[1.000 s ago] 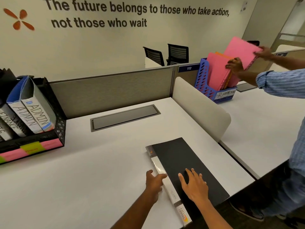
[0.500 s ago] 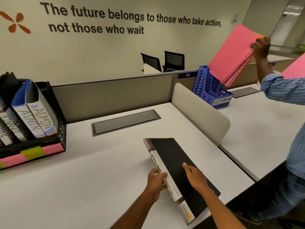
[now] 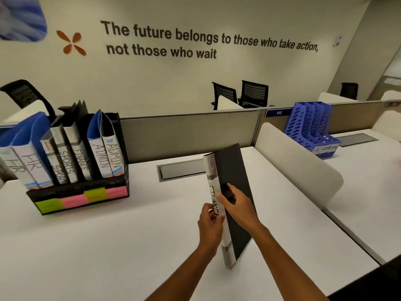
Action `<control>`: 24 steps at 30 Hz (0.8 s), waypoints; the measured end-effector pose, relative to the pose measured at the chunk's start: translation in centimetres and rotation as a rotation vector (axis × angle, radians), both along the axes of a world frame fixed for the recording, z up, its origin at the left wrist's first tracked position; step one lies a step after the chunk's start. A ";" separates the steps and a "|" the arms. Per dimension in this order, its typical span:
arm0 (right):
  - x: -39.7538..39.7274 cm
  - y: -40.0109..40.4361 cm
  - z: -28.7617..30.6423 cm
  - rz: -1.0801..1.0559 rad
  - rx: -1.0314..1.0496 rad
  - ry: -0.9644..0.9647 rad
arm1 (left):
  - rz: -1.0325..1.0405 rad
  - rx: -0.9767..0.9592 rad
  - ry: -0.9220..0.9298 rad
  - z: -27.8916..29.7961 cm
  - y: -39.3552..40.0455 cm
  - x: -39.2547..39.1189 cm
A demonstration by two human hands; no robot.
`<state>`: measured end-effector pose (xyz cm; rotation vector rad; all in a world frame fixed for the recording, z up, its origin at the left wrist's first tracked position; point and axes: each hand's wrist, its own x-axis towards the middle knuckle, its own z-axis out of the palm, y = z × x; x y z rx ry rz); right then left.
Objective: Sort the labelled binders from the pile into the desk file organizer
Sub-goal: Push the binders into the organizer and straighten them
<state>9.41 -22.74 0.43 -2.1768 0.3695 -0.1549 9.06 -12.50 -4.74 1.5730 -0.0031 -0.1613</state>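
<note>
A black binder (image 3: 231,168) with a white spine labelled FINANCE is raised off the white desk, spine toward me, its near end low over the desk. My left hand (image 3: 210,222) grips the spine from the left. My right hand (image 3: 238,208) lies over the black cover, thumb across the spine. The black mesh desk file organizer (image 3: 80,197) stands at the left of the desk and holds several upright binders labelled HR, SPORTS, FINANCE and ADMIN; coloured sticky notes mark its front.
A grey cable hatch (image 3: 182,170) is set into the desk behind the binder. A rounded white divider (image 3: 297,168) borders the desk on the right. A blue file rack (image 3: 312,129) stands on the neighbouring desk. A grey partition runs along the back.
The binder went from lying flat on the desk to raised on edge in both hands. The view swung left, and the other person with pink folders is no longer in view.
</note>
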 end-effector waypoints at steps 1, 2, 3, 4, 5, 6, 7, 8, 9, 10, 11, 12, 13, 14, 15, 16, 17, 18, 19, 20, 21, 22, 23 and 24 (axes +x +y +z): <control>0.4 1.6 0.8 0.017 0.000 -0.017 | 0.034 0.009 -0.054 0.3 0.9 0.2; 0.8 3.0 1.6 0.028 -0.002 -0.031 | 0.068 0.009 -0.111 0.7 1.7 0.3; 1.1 4.2 2.2 0.037 -0.003 -0.049 | 0.099 0.003 -0.167 1.0 2.6 0.3; 1.4 5.5 2.8 0.045 -0.003 -0.074 | 0.128 -0.005 -0.222 1.2 3.6 0.5; 1.6 6.7 3.4 0.051 -0.002 -0.104 | 0.152 -0.009 -0.268 1.3 4.5 0.6; 1.9 7.9 3.8 0.054 0.000 -0.134 | 0.174 -0.011 -0.304 1.5 5.5 0.7; 2.1 9.0 4.2 0.055 0.003 -0.164 | 0.191 -0.010 -0.334 1.6 6.4 0.8; 2.3 9.9 4.6 0.052 0.007 -0.191 | 0.204 -0.004 -0.358 1.8 7.1 0.9; 2.4 11.1 4.8 0.051 0.005 -0.214 | 0.216 0.003 -0.382 2.0 8.0 1.1; 2.6 12.1 5.1 0.049 -0.003 -0.233 | 0.224 0.012 -0.403 2.2 8.8 1.3; 2.7 13.2 5.3 0.050 -0.016 -0.253 | 0.232 0.017 -0.420 2.3 9.7 1.4; 2.8 14.3 5.4 0.049 -0.031 -0.278 | 0.238 0.018 -0.433 2.4 10.5 1.6; 2.8 15.2 5.5 0.044 -0.043 -0.306 | 0.242 0.012 -0.439 2.5 11.2 1.8; 2.9 16.4 5.7 0.038 -0.047 -0.333 | 0.245 0.002 -0.439 2.5 12.0 2.1; 2.9 17.4 5.8 0.032 -0.044 -0.355 | 0.242 -0.004 -0.435 2.5 12.8 2.3; 3.0 18.5 5.9 0.027 -0.039 -0.371 | 0.236 -0.005 -0.429 2.4 13.6 2.6; 3.0 19.5 6.0 0.022 -0.041 -0.383 | 0.224 -0.005 -0.427 2.4 14.5 2.8; 2.9 20.4 6.0 0.015 -0.051 -0.396 | 0.208 -0.002 -0.431 2.4 15.2 3.1; 2.9 21.3 6.1 0.006 -0.060 -0.411 | 0.190 0.011 -0.439 2.3 16.2 3.4; 2.8 22.1 6.3 -0.004 -0.062 -0.431 | 0.172 0.034 -0.449 2.3 17.1 3.7; 2.8 22.8 6.4 -0.012 -0.056 -0.452 | 0.151 0.057 -0.462 2.2 18.0 4.0; 2.7 23.3 6.7 -0.017 -0.048 -0.472 | 0.125 0.075 -0.484 2.1 19.0 4.2; 2.6 23.6 7.0 -0.015 -0.042 -0.484 | 0.103 0.090 -0.515 2.0 19.9 4.4; 2.6 24.0 7.3 -0.009 -0.037 -0.492 | 0.095 0.114 -0.544 1.9 21.0 4.6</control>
